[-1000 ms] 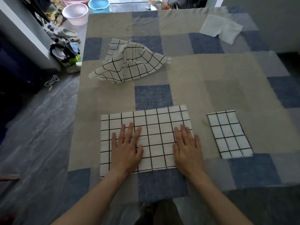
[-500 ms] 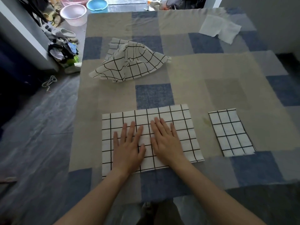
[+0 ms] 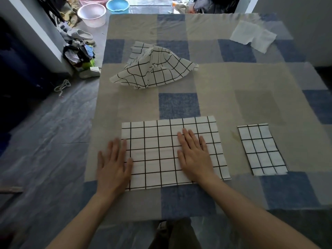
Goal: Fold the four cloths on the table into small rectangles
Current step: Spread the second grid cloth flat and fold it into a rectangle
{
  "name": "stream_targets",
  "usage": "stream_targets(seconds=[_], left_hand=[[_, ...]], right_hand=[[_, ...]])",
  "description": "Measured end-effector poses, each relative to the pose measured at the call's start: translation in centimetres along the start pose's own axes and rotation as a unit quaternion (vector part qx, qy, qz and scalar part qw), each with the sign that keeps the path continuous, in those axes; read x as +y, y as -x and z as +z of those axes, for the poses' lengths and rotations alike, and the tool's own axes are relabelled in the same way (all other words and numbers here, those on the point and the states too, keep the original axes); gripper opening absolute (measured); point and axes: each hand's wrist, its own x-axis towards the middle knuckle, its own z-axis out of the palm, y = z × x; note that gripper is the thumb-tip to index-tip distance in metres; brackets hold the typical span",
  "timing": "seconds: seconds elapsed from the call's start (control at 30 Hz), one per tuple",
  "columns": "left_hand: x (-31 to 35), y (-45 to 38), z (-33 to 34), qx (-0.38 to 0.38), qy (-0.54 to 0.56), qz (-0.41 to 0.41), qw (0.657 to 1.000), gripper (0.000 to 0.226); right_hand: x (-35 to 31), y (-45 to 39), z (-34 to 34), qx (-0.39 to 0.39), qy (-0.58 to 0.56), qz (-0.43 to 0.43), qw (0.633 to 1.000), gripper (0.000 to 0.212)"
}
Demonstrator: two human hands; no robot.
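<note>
The half-folded cloth [image 3: 170, 153] lies flat near the front edge of the counter [image 3: 224, 83], under both hands. The right hand [image 3: 195, 155] rests on its right half with the fingers [image 3: 188, 139] straight, close together and pressed on the fabric. The left hand [image 3: 113, 166] lies over the left border of the cloth, fingers straight and slightly spread; they look blurred, so I think this hand is in motion.

The risk, in my judgement, is that the layers slip against each other. If the left hand slides off the border while the right one presses only one side, the top layer may creep and the edges will no longer match. A wrinkle could also be pushed out to the left border and stay in the next fold. The cloth is near the front edge, so a strong push toward the body may drag it over.

Compared with half a second ago, the left hand has gone from the middle of the cloth to its left border, and the right hand has shifted a little to the right. The two hands, then side by side, are now well apart.

Right of the right fingers lies a finished folded cloth [image 3: 260, 150]. Beyond the fingertips sits a crumpled cloth [image 3: 154, 69], not yet folded, and far to the right a white piece of cloth [image 3: 253, 36].
</note>
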Motion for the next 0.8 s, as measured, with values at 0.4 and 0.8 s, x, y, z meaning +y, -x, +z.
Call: stream_targets(seconds=[0.4, 0.8], left_hand=[[13.9, 3.0, 3.6, -0.039, 0.039, 0.116, 0.992, 0.058], [7.2, 3.2, 2.1, -0.082, -0.036, 0.090, 0.992, 0.058]], right_hand=[[0.4, 0.0, 0.4, 0.005, 0.017, -0.013, 1.000, 0.060], [-0.7, 0.0, -0.4, -0.012, 0.001, 0.019, 1.000, 0.064]])
